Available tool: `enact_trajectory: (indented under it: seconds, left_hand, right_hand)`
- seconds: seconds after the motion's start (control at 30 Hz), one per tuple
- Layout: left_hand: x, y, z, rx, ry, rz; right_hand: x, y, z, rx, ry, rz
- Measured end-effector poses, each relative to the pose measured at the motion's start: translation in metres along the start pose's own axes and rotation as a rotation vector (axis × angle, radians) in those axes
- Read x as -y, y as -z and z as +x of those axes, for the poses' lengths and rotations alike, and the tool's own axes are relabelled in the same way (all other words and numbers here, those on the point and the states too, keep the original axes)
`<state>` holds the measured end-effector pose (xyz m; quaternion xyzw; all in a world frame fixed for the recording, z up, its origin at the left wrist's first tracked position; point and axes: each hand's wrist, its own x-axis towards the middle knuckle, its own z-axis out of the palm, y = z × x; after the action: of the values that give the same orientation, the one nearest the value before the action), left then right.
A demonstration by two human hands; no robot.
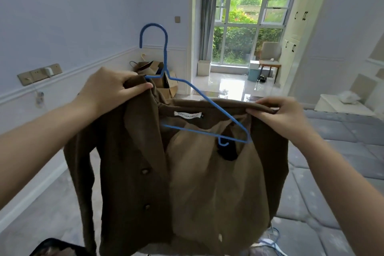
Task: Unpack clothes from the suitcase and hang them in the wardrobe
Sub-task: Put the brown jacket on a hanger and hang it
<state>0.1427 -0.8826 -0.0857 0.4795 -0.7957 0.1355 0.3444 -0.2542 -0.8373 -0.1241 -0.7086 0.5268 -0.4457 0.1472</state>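
A brown jacket (133, 172) with a tan lining and two dark buttons hangs open in front of me, held up in the air. My left hand (110, 87) grips its left shoulder and lapel. My right hand (280, 116) pinches the collar edge at the right shoulder. A blue wire hanger (165, 56) stands with its hook up; its right arm runs down inside the jacket's right shoulder, its left end lies under my left hand. A dark corner of the suitcase (52, 248) shows at the bottom left. The white wardrobe (299, 27) with black handles stands at the right.
A grey quilted mattress (342, 151) lies below and to the right. Open cardboard boxes (164, 81) sit against the far wall. A chair (270, 58) and bins stand by the tall window. Another blue hanger (274, 243) lies low on the right.
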Motion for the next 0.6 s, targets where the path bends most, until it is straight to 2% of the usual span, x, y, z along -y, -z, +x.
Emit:
enact_trajectory:
  seconds: [0.17, 0.33, 0.43, 0.6]
  left_hand:
    - [-0.008, -0.012, -0.004, -0.191, 0.044, 0.206]
    - [-0.012, -0.028, -0.014, -0.241, 0.041, 0.416]
    - [-0.011, -0.036, -0.015, -0.232, 0.043, 0.444]
    - [-0.019, -0.039, -0.007, -0.271, 0.078, 0.415]
  right_hand:
    - [0.036, 0.001, -0.003, 0.162, -0.184, 0.073]
    - [0.061, -0.004, -0.007, 0.11, -0.362, 0.341]
    - [0.069, -0.009, -0.009, 0.111, -0.5, 0.516]
    - [0.072, -0.025, -0.013, 0.107, -0.638, 0.657]
